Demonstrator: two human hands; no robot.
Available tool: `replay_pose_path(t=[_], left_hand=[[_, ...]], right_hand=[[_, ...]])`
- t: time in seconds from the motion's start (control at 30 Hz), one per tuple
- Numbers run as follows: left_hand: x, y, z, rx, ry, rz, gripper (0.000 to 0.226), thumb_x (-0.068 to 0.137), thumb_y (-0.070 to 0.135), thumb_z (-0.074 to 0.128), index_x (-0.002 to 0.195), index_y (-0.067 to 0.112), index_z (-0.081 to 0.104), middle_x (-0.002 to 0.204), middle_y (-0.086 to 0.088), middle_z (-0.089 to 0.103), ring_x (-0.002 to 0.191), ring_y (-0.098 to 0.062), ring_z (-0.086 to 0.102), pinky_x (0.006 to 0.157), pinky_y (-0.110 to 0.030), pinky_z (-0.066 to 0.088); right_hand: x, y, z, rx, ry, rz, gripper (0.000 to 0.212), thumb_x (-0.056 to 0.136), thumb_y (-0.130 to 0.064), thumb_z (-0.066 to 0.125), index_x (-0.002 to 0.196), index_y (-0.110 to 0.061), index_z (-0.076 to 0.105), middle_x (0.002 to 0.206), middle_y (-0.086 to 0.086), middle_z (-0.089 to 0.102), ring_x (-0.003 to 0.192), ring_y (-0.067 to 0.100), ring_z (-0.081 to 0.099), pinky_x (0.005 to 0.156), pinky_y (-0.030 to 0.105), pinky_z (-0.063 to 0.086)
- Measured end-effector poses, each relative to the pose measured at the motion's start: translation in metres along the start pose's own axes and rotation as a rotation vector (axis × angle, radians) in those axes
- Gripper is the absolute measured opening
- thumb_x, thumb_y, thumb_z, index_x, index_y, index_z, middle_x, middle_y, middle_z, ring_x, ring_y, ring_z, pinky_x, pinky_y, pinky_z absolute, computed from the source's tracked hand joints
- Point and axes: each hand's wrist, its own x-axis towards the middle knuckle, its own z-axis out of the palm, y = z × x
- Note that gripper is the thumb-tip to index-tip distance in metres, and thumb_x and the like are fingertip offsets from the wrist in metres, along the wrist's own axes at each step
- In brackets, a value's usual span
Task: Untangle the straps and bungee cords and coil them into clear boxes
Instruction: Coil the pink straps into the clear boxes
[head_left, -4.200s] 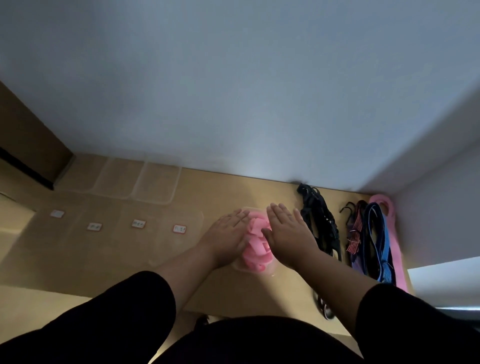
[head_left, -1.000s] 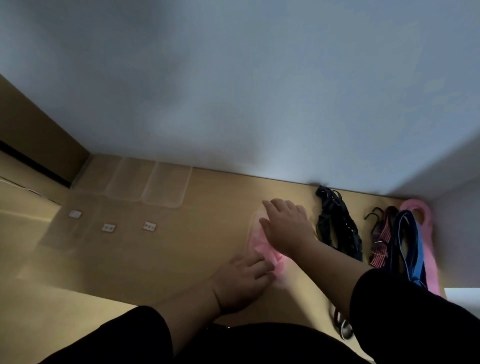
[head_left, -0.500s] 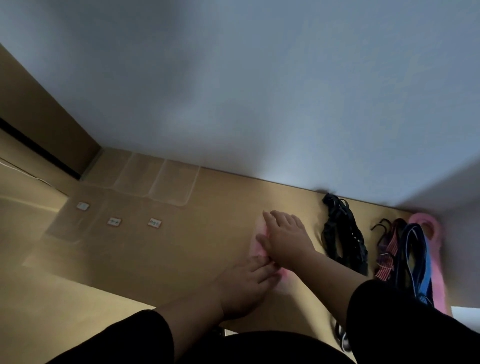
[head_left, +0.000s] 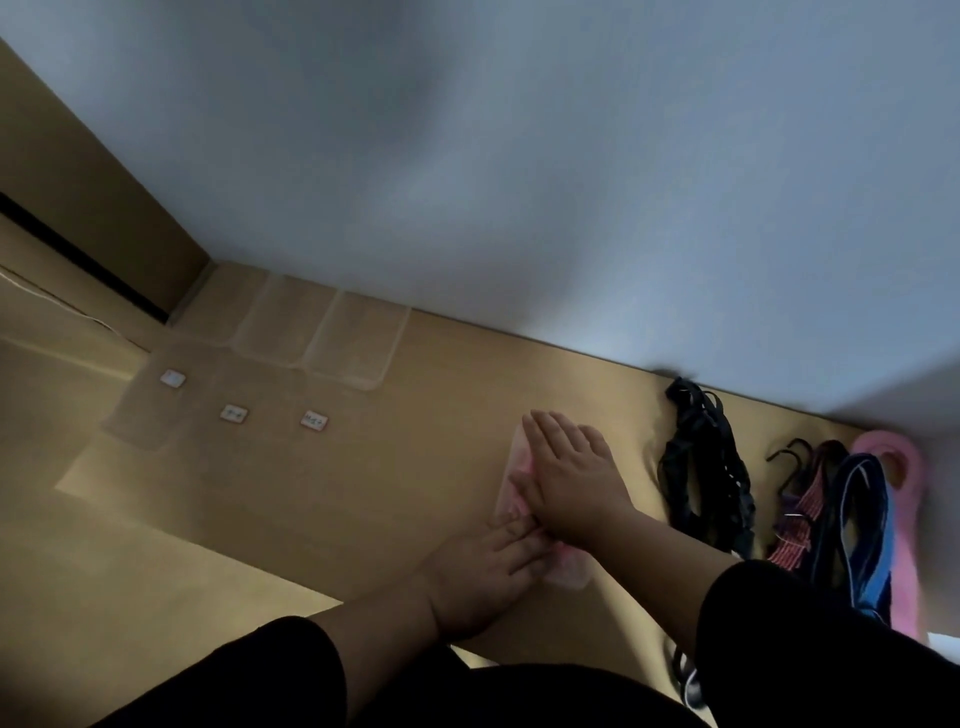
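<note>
A clear box (head_left: 569, 574) holding a coiled pink strap (head_left: 514, 501) sits on the tan table, mostly under my hands. My right hand (head_left: 569, 475) lies flat on its top with straight fingers. My left hand (head_left: 488, 564) presses on the box's near end, fingers straight and touching the right hand. To the right lie a black strap bundle (head_left: 698, 467), a red-striped bungee cord with hooks (head_left: 808, 493), a blue strap (head_left: 867, 525) and a pink strap (head_left: 906, 499).
Clear boxes with small white labels (head_left: 234, 413) lie in a row at the left, with clear lids (head_left: 353, 340) behind them against the wall. The white wall runs along the table's far edge. A black buckle (head_left: 688, 686) shows near my right sleeve.
Compared with four seconds ago, a cover now lies over the pink coil and one labelled piece has left the row at the left. My left hand has moved to the box's near end.
</note>
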Motion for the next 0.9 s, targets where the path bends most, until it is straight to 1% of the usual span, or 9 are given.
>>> replay_pose_path(t=[0.1, 0.27, 0.43, 0.53, 0.63, 0.7, 0.8, 0.87, 0.9], left_hand=[[0.000, 0.000, -0.001, 0.020, -0.032, 0.008, 0.043, 0.093, 0.025, 0.043, 0.124, 0.019, 0.072, 0.132, -0.004, 0.067, 0.122, -0.024, 0.063, 0.104, -0.038, 0.050], [0.002, 0.003, 0.002, 0.053, -0.012, 0.002, 0.039, 0.095, 0.023, 0.045, 0.123, 0.020, 0.073, 0.129, -0.007, 0.068, 0.118, -0.027, 0.066, 0.101, -0.042, 0.052], [-0.005, 0.007, 0.013, 0.018, 0.026, -0.022, 0.042, 0.094, 0.026, 0.047, 0.131, 0.023, 0.067, 0.136, -0.013, 0.063, 0.125, -0.035, 0.060, 0.106, -0.049, 0.048], [-0.008, 0.013, 0.021, 0.020, 0.030, -0.057, 0.043, 0.094, 0.030, 0.047, 0.133, 0.030, 0.065, 0.137, -0.011, 0.063, 0.128, -0.035, 0.057, 0.112, -0.048, 0.041], [-0.008, 0.020, 0.029, 0.015, 0.005, -0.107, 0.044, 0.092, 0.032, 0.051, 0.134, 0.035, 0.063, 0.135, -0.010, 0.064, 0.128, -0.036, 0.057, 0.111, -0.050, 0.042], [-0.007, 0.025, 0.032, 0.035, -0.021, -0.119, 0.045, 0.094, 0.032, 0.050, 0.138, 0.035, 0.059, 0.135, -0.012, 0.063, 0.128, -0.039, 0.056, 0.112, -0.054, 0.041], [-0.004, 0.030, 0.026, 0.046, -0.021, -0.156, 0.047, 0.095, 0.033, 0.048, 0.141, 0.038, 0.056, 0.133, -0.013, 0.064, 0.127, -0.040, 0.057, 0.107, -0.054, 0.044], [0.000, 0.032, 0.018, 0.032, -0.006, -0.190, 0.044, 0.094, 0.034, 0.048, 0.136, 0.039, 0.060, 0.133, -0.014, 0.064, 0.126, -0.039, 0.058, 0.105, -0.053, 0.046], [0.003, 0.033, 0.013, 0.009, 0.000, -0.205, 0.041, 0.093, 0.036, 0.049, 0.132, 0.038, 0.063, 0.134, -0.014, 0.064, 0.126, -0.038, 0.058, 0.105, -0.053, 0.046]], right_hand=[[0.000, 0.001, 0.001, -0.019, -0.016, -0.011, 0.076, 0.101, -0.061, 0.010, 0.162, -0.017, 0.005, 0.170, 0.004, 0.011, 0.156, 0.022, 0.008, 0.123, 0.044, 0.008], [0.002, 0.001, 0.003, -0.034, -0.058, -0.023, 0.082, 0.098, -0.067, 0.006, 0.162, -0.016, -0.003, 0.171, 0.007, 0.000, 0.157, 0.025, -0.002, 0.124, 0.047, 0.002], [0.001, 0.001, 0.005, -0.023, -0.022, -0.004, 0.081, 0.096, -0.069, 0.013, 0.162, -0.023, 0.006, 0.170, 0.007, 0.009, 0.156, 0.026, 0.005, 0.122, 0.049, 0.002], [0.001, 0.001, 0.007, -0.014, -0.008, -0.003, 0.079, 0.094, -0.072, 0.015, 0.161, -0.032, 0.005, 0.170, 0.004, 0.010, 0.155, 0.025, 0.006, 0.121, 0.049, 0.003], [0.001, 0.002, 0.007, 0.006, 0.011, -0.021, 0.076, 0.093, -0.073, 0.015, 0.160, -0.038, 0.006, 0.169, 0.004, 0.013, 0.155, 0.025, 0.008, 0.121, 0.049, 0.004], [0.001, 0.002, 0.005, 0.019, 0.011, -0.028, 0.077, 0.091, -0.074, 0.015, 0.160, -0.039, 0.008, 0.169, 0.004, 0.014, 0.155, 0.025, 0.009, 0.121, 0.049, 0.006], [0.001, 0.002, 0.002, 0.021, 0.006, -0.020, 0.078, 0.090, -0.072, 0.011, 0.160, -0.039, 0.009, 0.169, 0.002, 0.012, 0.155, 0.024, 0.008, 0.122, 0.048, 0.006], [0.003, 0.002, 0.000, 0.067, 0.003, -0.020, 0.071, 0.095, -0.066, 0.018, 0.160, -0.037, 0.013, 0.169, 0.001, 0.014, 0.155, 0.022, 0.009, 0.122, 0.045, 0.006], [0.005, 0.004, -0.001, 0.106, 0.015, -0.011, 0.066, 0.099, -0.059, 0.025, 0.160, -0.035, 0.018, 0.168, 0.000, 0.019, 0.154, 0.022, 0.015, 0.122, 0.044, 0.009]])
